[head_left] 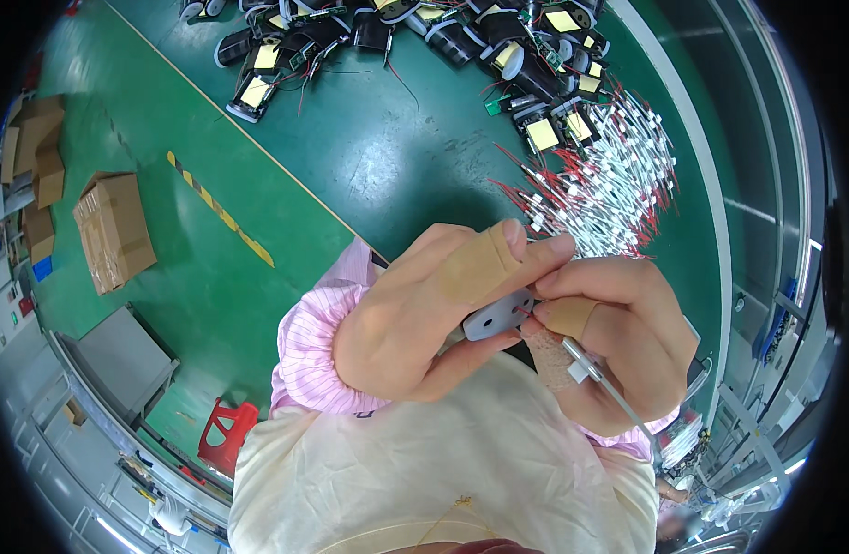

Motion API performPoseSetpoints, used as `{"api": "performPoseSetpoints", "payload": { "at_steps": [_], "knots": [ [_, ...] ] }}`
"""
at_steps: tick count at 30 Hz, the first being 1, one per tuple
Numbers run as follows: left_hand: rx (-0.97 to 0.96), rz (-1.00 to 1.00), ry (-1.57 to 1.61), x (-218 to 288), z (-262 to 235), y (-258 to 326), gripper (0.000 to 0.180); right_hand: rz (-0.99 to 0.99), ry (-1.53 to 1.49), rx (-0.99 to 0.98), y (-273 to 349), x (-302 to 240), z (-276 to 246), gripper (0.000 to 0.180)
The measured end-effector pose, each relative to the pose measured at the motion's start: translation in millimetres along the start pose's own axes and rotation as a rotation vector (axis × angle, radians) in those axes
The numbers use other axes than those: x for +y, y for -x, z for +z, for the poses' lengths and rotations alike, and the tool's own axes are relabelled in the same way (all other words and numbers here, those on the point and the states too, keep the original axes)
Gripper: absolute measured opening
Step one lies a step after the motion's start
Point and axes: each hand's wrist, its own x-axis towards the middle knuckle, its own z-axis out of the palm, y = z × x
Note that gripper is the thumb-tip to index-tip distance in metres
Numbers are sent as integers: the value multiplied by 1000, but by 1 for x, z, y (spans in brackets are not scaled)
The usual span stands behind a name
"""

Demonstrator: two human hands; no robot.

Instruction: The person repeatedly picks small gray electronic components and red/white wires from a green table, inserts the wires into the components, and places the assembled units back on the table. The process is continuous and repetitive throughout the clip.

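Observation:
My left hand (411, 309) is closed around a light grey, rounded plastic part (487, 322) with a small dark hole in its face. The rest of that part is hidden behind my fingers. On the right, my right hand (632, 337) pinches a thin red wire (524, 311) against the part's edge. From the same hand a pale cable (623, 403) with a white connector (583, 369) hangs down across the palm. Tan bandages wrap fingers on both hands. Both hands are close together in front of my body, near the table's front edge.
On the green table (369, 152) lie several black cylindrical units (452, 42) with yellow pads and wires at the far side. A heap of white and red wires (604, 185) spreads at the right. Left on the floor are a cardboard box (115, 231) and a red stool (227, 436).

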Motion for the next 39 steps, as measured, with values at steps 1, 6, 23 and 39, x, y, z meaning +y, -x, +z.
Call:
{"api": "performPoseSetpoints", "payload": {
  "at_steps": [1,6,23,39],
  "knots": [
    [24,5,24,-1,2,1,72,-9,-4,-13,0,2,0,25],
    [97,8,132,-7,11,4,79,109,4,-132,0,4,-6,29],
    [40,-107,124,-3,4,1,48,347,-228,-59,8,7,-9,17],
    [33,-91,65,-12,9,12,48,214,14,-316,12,10,-10,19]
  ]
}}
